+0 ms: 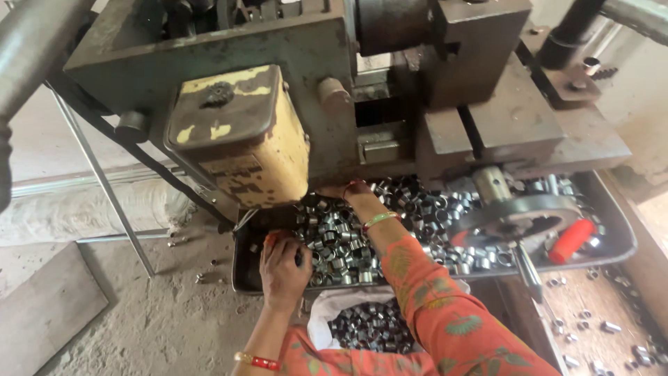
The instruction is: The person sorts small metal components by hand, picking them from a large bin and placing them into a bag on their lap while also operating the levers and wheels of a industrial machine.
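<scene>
Below the worn yellow housing [240,136] of a rusty grey machine [209,56], a dark metal tray [619,240] brims with short shiny steel sleeves [341,244]. The left hand [283,270] grips the tray's near edge. The right hand [351,189] reaches under the machine, its grasp hidden. A white sack [323,313] underneath holds more sleeves.

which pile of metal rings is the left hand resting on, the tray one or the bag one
The tray one: the left hand rests on the rings in the dark metal tray under the machine, while the white bag sits lower, untouched.
</scene>
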